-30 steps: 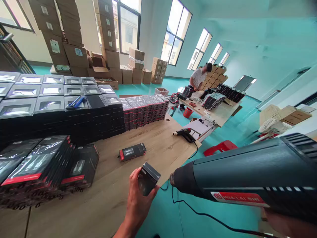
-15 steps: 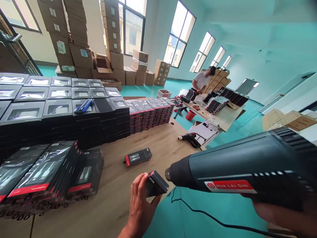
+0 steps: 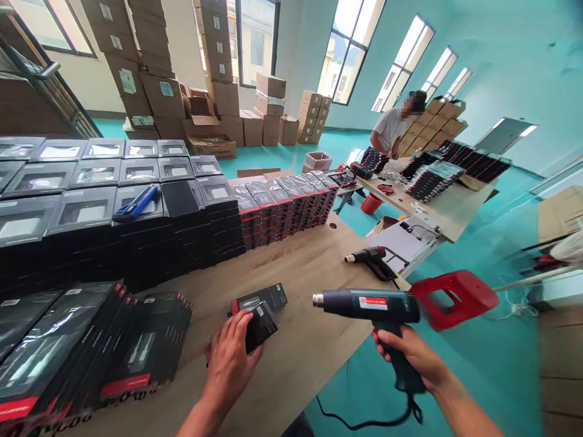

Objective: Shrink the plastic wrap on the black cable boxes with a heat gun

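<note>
My right hand (image 3: 405,355) grips the handle of a dark green and black heat gun (image 3: 364,304), its metal nozzle aimed left. My left hand (image 3: 232,358) is closed round a small black box (image 3: 262,326) in clear film, held tilted above the table. Just behind that box lies another black box (image 3: 273,296) with a red end, partly covered by the held one. Left of my left hand stand wrapped black boxes (image 3: 146,340) with red bands, packed in rows.
A second heat gun (image 3: 367,255) lies at the table's right edge. Stacked window boxes (image 3: 86,212) with a blue cutter (image 3: 136,203) on top fill the left; wrapped boxes (image 3: 285,203) stand behind. A red stool (image 3: 455,297) is at right. A person (image 3: 389,130) works at a farther table.
The heat gun has moved away from the camera, down and left, and now shows whole. My left hand has shifted left with the box, over the lying box. The view has turned slightly.
</note>
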Tool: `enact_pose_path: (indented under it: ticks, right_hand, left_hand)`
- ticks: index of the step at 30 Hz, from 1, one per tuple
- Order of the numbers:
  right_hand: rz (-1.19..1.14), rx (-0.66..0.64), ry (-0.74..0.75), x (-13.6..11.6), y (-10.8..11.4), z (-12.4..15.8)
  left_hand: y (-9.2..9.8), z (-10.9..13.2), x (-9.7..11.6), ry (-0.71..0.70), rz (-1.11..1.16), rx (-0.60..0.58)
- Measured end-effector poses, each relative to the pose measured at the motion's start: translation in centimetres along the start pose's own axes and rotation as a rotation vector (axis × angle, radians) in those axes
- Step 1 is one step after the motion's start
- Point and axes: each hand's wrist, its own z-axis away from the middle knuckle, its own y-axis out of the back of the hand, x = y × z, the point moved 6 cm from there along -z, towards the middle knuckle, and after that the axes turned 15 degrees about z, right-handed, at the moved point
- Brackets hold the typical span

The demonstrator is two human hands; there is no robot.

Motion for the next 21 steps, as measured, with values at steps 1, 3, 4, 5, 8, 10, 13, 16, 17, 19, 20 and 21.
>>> enact_pose_path:
  ticks: [1,3,4,5,8,10,13,16,17,19,20,21]
  right_hand:
    - [-0.038,-0.017,0.001,0.6,-1.0,-3.5]
    - [-0.104,-0.044,-0.008,1.7,-3.1,-10.0]
    - [-0.129,-0.061,-0.015,2.2,-4.0,-12.7]
    - [-0.147,-0.078,-0.025,2.7,-4.9,-15.1]
    - [-0.170,-0.133,-0.060,4.4,-6.8,-19.5]
    - [-0.163,-0.162,-0.082,5.4,-7.5,-21.0]
    - [-0.117,-0.187,-0.108,6.4,-7.6,-21.8]
    - [-0.036,-0.183,-0.117,6.7,-6.2,-21.6]
    - [-0.008,-0.176,-0.111,6.5,-5.5,-21.2]
    - [0.036,-0.160,-0.081,5.9,-4.9,-20.2]
    - [0.051,-0.159,-0.057,5.3,-5.2,-19.5]
    - [0.062,-0.165,-0.027,4.5,-6.1,-18.9]
  left_hand:
    - [-1.1,-2.1,0.1,0.018,-0.029,-0.077]
    - [-3.4,-5.9,0.4,0.043,-0.056,-0.192]
    - [-4.5,-7.4,0.4,0.055,-0.071,-0.223]
    - [-5.4,-8.6,0.3,0.069,-0.084,-0.249]
    - [-6.3,-9.7,-0.7,0.120,-0.112,-0.284]
    - [-5.0,-8.6,-1.7,0.161,-0.133,-0.275]
    - [0.0,-4.9,-4.6,0.418,0.007,0.012]
    - [4.4,0.6,-7.9,0.764,0.188,0.336]
    - [4.9,2.0,-8.7,0.841,0.221,0.359]
    - [4.9,3.5,-9.9,0.952,0.311,0.338]
    - [4.5,3.7,-10.3,0.992,0.376,0.314]
    - [3.8,3.5,-10.6,1.014,0.445,0.276]
